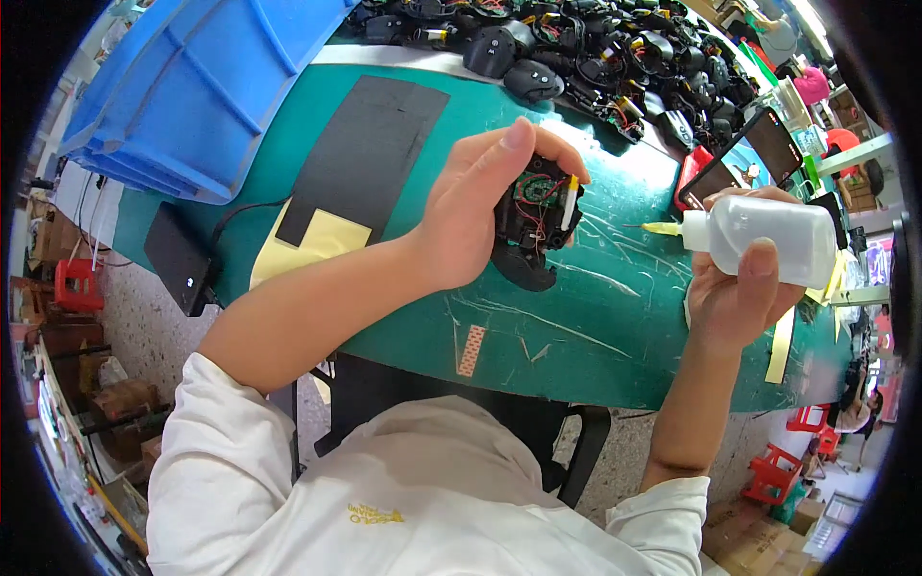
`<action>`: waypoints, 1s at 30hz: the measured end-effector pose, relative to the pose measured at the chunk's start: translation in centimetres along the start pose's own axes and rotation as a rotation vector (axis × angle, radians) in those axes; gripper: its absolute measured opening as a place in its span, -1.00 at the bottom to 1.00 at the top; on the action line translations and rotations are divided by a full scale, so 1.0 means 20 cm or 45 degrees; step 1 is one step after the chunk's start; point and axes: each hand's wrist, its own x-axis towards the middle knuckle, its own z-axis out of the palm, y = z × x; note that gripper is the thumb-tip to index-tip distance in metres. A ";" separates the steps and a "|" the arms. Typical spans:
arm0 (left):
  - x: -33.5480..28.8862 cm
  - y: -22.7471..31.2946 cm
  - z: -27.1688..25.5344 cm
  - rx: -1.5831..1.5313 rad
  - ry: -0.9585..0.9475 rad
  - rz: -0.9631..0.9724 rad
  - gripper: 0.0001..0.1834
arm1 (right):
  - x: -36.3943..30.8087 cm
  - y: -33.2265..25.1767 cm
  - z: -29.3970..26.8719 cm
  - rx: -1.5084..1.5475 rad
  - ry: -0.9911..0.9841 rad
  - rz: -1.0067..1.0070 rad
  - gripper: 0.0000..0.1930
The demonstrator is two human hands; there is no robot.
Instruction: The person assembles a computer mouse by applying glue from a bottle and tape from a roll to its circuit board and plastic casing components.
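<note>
My left hand (459,223) is closed around an opened black plastic device (523,264). Its inside shows a green circuit board (536,189), thin red wires and a white cell with a yellow end (570,206). The fingers curl behind the device, so its far side is hidden. In my right hand (735,305) lies a translucent white squeeze bottle (773,240), tipped on its side. Its yellow needle tip (661,228) points left toward the device, with a gap between them. My thumb rests on the bottle's near side.
Many black device housings with wires (576,53) are heaped at the back of the green table (576,331). At the left stand a blue plastic bin (202,86) and a black box (180,254). A dark mat (370,134), yellow paper (331,233) and a propped screen (773,144) lie around.
</note>
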 end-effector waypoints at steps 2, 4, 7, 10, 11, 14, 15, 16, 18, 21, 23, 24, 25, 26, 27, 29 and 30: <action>-0.01 0.01 0.01 -0.018 -0.059 -0.067 -0.19 | -0.03 0.02 0.01 -0.023 0.064 0.027 -0.49; 0.00 0.01 0.00 -0.033 -0.076 -0.086 -0.17 | -0.05 0.01 0.03 -0.084 0.104 0.058 -0.44; 0.00 0.02 0.00 -0.025 -0.090 -0.093 -0.15 | -0.06 0.05 0.01 -0.204 0.044 0.019 -0.40; 0.00 0.02 0.01 -0.006 -0.072 -0.094 -0.14 | -0.05 0.05 0.01 -0.219 0.091 0.017 -0.41; 0.00 0.02 0.01 -0.007 -0.058 -0.103 -0.13 | -0.05 0.06 0.00 -0.268 -0.009 -0.031 -0.42; 0.00 0.03 0.01 0.033 -0.079 -0.109 -0.12 | -0.05 0.05 0.00 -0.327 -0.132 -0.067 -0.43; 0.00 0.03 0.02 0.032 -0.081 -0.109 -0.12 | -0.05 0.04 0.01 -0.336 -0.153 -0.055 -0.44; -0.01 0.04 0.02 0.024 -0.089 -0.119 -0.11 | -0.05 0.04 0.01 -0.337 -0.152 -0.055 -0.44; -0.01 0.04 0.02 0.014 -0.094 -0.131 -0.11 | -0.06 0.03 0.02 -0.345 -0.156 0.002 -0.45; -0.01 0.04 0.01 -0.013 -0.084 -0.148 -0.10 | -0.05 0.02 0.07 -0.167 -0.071 -0.016 -0.53; -0.01 0.05 0.02 0.021 -0.081 -0.142 -0.09 | -0.06 0.02 0.07 -0.155 -0.062 -0.004 -0.53; -0.01 0.05 0.02 0.021 -0.082 -0.142 -0.09 | -0.06 0.01 0.07 -0.143 -0.056 0.010 -0.53; -0.01 0.05 0.02 0.021 -0.088 -0.150 -0.09 | -0.06 0.01 0.07 -0.143 -0.055 0.009 -0.53; -0.01 0.05 0.02 0.022 -0.093 -0.157 -0.08 | -0.06 0.01 0.06 -0.163 -0.064 0.010 -0.53; -0.01 0.05 0.02 0.022 -0.093 -0.156 -0.08 | -0.06 0.01 0.06 -0.183 -0.073 0.010 -0.53; -0.01 0.04 0.01 0.011 -0.090 -0.159 -0.08 | -0.06 0.02 0.03 -0.294 -0.115 -0.001 -0.50; -0.01 0.04 0.01 0.011 -0.091 -0.158 -0.08 | -0.06 0.02 0.02 -0.408 -0.155 -0.012 -0.47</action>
